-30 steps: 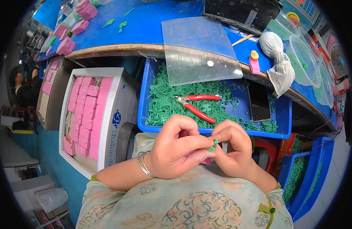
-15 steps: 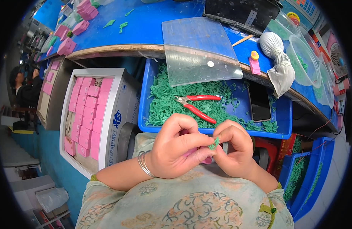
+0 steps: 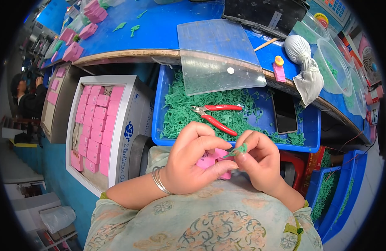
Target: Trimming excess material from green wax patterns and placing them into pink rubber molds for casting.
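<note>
In front of my body, my left hand point(image 3: 192, 163) curls round a pink rubber mould block point(image 3: 207, 160), which shows between its thumb and index finger. Part of the block is hidden by the fingers. My right hand point(image 3: 260, 161) pinches a small green wax piece point(image 3: 241, 148) between thumb and fingertips. The piece sits just above the mould, beside my left thumb and index tip. Behind my hands, a blue tray point(image 3: 158, 113) holds a heap of green wax pieces point(image 3: 180, 119). Red-handled side cutters point(image 3: 218, 117) rest on that heap, jaws toward the left.
A clear plastic sheet point(image 3: 220, 62) overhangs the blue table point(image 3: 159, 31) and the tray. A dark phone point(image 3: 285, 113) lies at the tray's right. Pink moulds fill a white box point(image 3: 128, 96) at left. A tied cloth bag point(image 3: 299, 52) and blue bins point(image 3: 343, 188) are right.
My hands have come slightly apart. The green piece has risen in my right fingers, away from my left fingertips, and more of the pink mould shows.
</note>
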Tool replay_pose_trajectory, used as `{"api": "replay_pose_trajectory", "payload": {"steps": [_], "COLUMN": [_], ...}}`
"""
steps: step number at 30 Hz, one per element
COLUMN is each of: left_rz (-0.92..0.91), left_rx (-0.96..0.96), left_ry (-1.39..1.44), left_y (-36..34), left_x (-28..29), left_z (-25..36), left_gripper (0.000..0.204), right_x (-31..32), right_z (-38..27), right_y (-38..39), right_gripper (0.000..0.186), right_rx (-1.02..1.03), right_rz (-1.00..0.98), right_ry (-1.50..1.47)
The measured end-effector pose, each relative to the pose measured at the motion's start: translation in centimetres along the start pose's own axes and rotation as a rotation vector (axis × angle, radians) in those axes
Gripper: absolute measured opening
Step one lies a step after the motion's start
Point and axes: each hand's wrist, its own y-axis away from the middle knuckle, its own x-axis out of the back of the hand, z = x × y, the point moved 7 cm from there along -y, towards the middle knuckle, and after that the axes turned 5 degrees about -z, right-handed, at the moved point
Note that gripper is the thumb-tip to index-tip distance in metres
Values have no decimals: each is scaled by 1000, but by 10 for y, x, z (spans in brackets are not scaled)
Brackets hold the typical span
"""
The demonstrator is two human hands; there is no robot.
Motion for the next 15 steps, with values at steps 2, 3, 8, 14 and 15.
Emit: {"api": "replay_pose_trajectory", "payload": {"steps": [2, 3, 8, 14, 15], "left_rz": [7, -29, -109, -111, -188], "left_rx": [51, 57, 66, 66, 183], "left_ry": [34, 60, 112, 129, 146], "left_y": [0, -1, -3, -7, -2], "left_x": [0, -2, -8, -12, -16], "left_z": [-4, -6, -8, -8, -15], "left_gripper": [34, 31, 25, 26, 28], "right_x": [3, 5, 8, 14, 16], "right_z": [5, 9, 14, 14, 15], "right_y": [0, 1, 1, 2, 3], "right_gripper": [12, 11, 12, 10, 10], "right_rx": [-53, -106, -184, -155, -136], "right_rz": [24, 46, 45, 109, 166], "right_ry": [-100, -201, -301, -299, -282]}}
